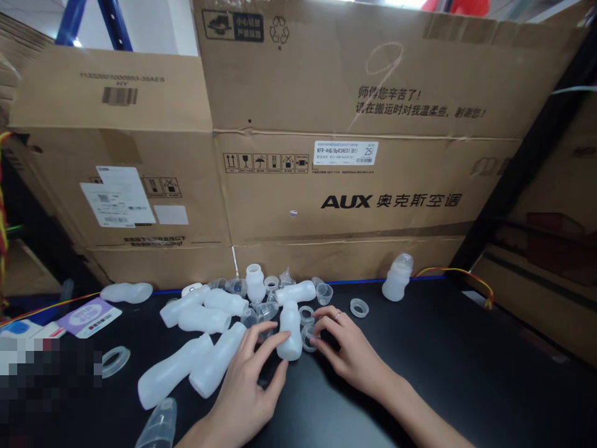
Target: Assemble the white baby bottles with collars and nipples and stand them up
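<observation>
My left hand (pixel 252 379) has its fingers apart beside a white, translucent squeeze bottle (pixel 290 339). Its index finger and thumb come close to the bottle's left side and base; whether they press on it is hard to tell. My right hand (pixel 349 351) is curved with fingers apart, fingertips at the right edge of a clear ring (pixel 308 337). Just above that lies another clear ring (pixel 306 315). More white bottles lie left of my hands, among them one by my left wrist (pixel 218 361). An upright bottle (pixel 255 284) stands behind them.
A capped bottle (pixel 398 279) stands at the back right, near a loose ring (pixel 359 307). Clear caps (pixel 266 310) are scattered among the bottles. Another clear cap (pixel 159 424) and a ring (pixel 115 362) lie at left, near a purple card (pixel 91 316). A cardboard wall (pixel 275 199) bounds the black table.
</observation>
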`<state>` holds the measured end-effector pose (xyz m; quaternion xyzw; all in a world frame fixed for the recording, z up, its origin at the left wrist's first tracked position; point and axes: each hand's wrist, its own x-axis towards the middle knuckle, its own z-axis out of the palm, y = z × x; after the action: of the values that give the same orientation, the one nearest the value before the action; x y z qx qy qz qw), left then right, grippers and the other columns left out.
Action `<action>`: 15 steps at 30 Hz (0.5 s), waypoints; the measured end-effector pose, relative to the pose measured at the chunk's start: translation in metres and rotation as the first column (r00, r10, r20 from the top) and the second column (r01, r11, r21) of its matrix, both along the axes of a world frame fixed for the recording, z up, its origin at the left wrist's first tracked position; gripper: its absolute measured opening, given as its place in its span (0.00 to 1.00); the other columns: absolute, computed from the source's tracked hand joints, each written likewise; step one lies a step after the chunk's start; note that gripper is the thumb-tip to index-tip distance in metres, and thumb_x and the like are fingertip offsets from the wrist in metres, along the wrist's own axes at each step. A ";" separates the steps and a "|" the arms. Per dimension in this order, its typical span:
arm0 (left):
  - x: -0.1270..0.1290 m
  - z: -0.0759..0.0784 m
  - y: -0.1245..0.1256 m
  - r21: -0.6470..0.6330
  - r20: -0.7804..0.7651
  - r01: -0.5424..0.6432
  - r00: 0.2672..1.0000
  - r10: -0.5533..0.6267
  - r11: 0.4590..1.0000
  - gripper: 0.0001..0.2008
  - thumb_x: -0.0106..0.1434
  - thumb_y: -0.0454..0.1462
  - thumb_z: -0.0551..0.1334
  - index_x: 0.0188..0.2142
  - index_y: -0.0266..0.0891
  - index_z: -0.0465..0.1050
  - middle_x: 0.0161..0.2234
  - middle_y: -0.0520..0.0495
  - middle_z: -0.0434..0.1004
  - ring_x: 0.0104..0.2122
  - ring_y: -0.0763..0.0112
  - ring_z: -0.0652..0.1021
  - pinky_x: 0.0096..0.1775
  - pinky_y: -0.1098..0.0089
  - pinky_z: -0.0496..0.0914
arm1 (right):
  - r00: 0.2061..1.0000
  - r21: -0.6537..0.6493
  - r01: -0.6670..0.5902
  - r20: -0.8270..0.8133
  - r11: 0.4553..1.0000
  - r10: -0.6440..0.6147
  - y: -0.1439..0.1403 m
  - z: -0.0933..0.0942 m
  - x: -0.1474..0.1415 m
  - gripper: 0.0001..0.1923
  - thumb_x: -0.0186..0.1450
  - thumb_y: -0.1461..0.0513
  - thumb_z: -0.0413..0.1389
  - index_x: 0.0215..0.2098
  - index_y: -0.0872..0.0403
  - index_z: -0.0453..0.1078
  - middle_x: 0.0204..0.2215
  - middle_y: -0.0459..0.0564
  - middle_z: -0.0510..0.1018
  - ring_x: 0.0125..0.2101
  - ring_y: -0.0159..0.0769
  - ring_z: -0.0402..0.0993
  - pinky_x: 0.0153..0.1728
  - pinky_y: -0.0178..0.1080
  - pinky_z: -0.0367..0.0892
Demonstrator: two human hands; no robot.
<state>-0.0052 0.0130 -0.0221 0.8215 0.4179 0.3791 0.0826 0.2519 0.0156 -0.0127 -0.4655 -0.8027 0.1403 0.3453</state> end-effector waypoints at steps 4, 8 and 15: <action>0.000 -0.001 -0.001 0.061 -0.093 0.010 0.996 -0.004 0.998 0.20 0.66 0.35 0.63 0.57 0.53 0.77 0.59 0.42 0.74 0.57 0.52 0.77 0.55 0.53 0.77 | 1.000 -0.053 -0.015 -0.010 0.998 0.014 -0.003 0.002 0.001 0.09 0.69 0.57 0.62 0.44 0.48 0.69 0.56 0.53 0.73 0.55 0.46 0.73 0.57 0.48 0.68; 0.001 -0.005 0.001 0.100 -0.042 -0.109 0.993 0.114 0.989 0.17 0.66 0.35 0.63 0.54 0.48 0.76 0.58 0.40 0.73 0.57 0.49 0.76 0.55 0.48 0.75 | 0.999 -0.093 -0.019 -0.030 0.995 0.016 -0.001 -0.001 0.000 0.10 0.66 0.59 0.64 0.42 0.49 0.67 0.50 0.52 0.78 0.48 0.44 0.76 0.52 0.46 0.71; 0.002 -0.005 -0.002 0.102 -0.004 -0.104 0.994 0.105 0.989 0.20 0.67 0.36 0.63 0.58 0.47 0.70 0.61 0.38 0.69 0.61 0.49 0.73 0.58 0.48 0.73 | 0.946 -0.097 -0.038 -0.324 0.995 0.005 0.001 0.000 -0.010 0.11 0.68 0.57 0.62 0.33 0.50 0.65 0.38 0.49 0.79 0.41 0.40 0.76 0.46 0.41 0.70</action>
<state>-0.0036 0.0109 -0.0266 0.8035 0.4409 0.3997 0.0186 0.2422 0.0165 -0.0125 -0.4445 -0.7321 0.2593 0.4463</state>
